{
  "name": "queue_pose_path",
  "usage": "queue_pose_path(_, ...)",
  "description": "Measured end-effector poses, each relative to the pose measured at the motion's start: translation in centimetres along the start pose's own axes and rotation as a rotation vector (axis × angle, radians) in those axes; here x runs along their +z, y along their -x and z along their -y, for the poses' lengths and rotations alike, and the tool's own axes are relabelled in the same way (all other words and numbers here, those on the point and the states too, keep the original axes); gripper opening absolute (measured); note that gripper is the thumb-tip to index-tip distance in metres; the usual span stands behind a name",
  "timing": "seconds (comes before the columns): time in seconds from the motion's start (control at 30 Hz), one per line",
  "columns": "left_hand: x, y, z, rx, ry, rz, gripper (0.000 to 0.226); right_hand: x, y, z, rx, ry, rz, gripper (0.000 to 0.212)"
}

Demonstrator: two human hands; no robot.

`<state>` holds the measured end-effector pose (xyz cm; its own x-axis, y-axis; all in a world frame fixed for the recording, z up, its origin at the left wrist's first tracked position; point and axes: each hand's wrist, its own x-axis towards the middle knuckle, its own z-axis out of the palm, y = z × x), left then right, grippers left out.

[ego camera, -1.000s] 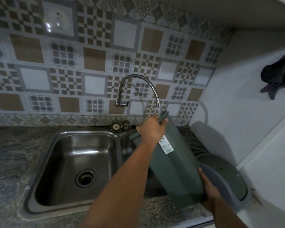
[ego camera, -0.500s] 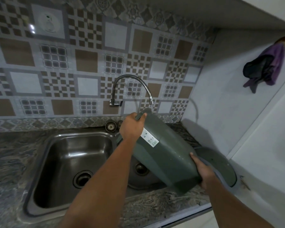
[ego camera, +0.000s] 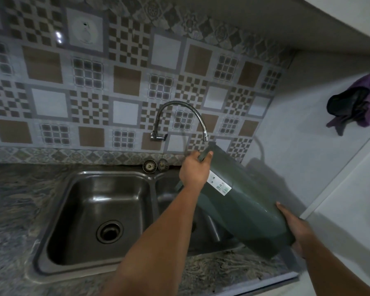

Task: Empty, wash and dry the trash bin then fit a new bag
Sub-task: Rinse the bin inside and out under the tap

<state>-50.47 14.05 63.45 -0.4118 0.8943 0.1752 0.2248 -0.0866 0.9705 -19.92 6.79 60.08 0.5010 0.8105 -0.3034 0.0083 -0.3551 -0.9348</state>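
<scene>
So the desk (ego camera: 17, 210) was this marbled stone counter with a double sink (ego camera: 58, 210) set into it, and the whole job was clearly at the wash step. The dark green trash bin (ego camera: 244, 208) was tipped over the right-hand basin near the desk's right edge, mouth aimed up toward the flexible tap (ego camera: 188, 112), whose nozzle sat just above the rim. Couldn't see any water running, so my guess is rinsing hadn't really started. Left hand (ego camera: 193, 171) had its fingers wrapped over the bin's rim, right hand (ego camera: 297, 229) was cupping the base from underneath, fingers curled round it. Next move, I reckon, needed one hand freed to open the tap while the other kept the bin steady, which could get awkward.
</scene>
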Motion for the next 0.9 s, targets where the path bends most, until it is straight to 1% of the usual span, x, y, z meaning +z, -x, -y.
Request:
queue_pose_path(0.03,0.4,0.1,0.0,-0.016,0.018,0.010,0.044,-0.3,0.0,0.3,-0.004,0.006,0.002,0.083)
queue_pose_path(0.1,1.1,0.6,0.1,-0.049,0.065,0.020,0.036,-0.6,0.3,1.2,-0.027,0.033,-0.019,0.068)
queue_pose_path(0.17,1.9,0.7,0.4,-0.059,0.111,0.014,0.039,-1.0,-0.1,1.9,-0.057,0.071,-0.034,0.054)
queue_pose_path(0.2,2.3,0.6,0.6,-0.069,0.125,0.013,0.041,-1.3,-0.6,2.1,-0.069,0.093,-0.032,0.054)
queue_pose_path(0.3,3.1,0.4,1.2,-0.113,0.201,0.006,0.033,-1.5,-1.5,2.5,-0.109,0.153,-0.037,0.072)
queue_pose_path(0.33,3.3,0.4,1.4,-0.116,0.235,-0.002,0.038,-1.5,-1.8,2.6,-0.111,0.165,-0.040,0.075)
queue_pose_path(0.4,3.7,0.5,2.0,-0.120,0.282,-0.016,0.052,-1.4,-1.9,3.0,-0.123,0.189,-0.052,0.074)
queue_pose_path(0.47,4.1,0.4,2.9,-0.140,0.298,-0.034,0.056,-1.2,-2.1,3.4,-0.155,0.190,-0.063,0.073)
queue_pose_path(0.63,5.0,0.2,4.8,-0.220,0.395,-0.033,0.042,-0.6,-2.8,4.0,-0.199,0.198,-0.061,0.077)
queue_pose_path(0.8,6.3,0.4,6.9,-0.283,0.471,-0.033,0.042,-1.0,-4.4,3.6,-0.224,0.264,-0.101,0.082)
queue_pose_path(0.9,7.2,0.9,7.8,-0.319,0.492,-0.026,0.046,-1.4,-4.3,3.9,-0.239,0.306,-0.110,0.075)
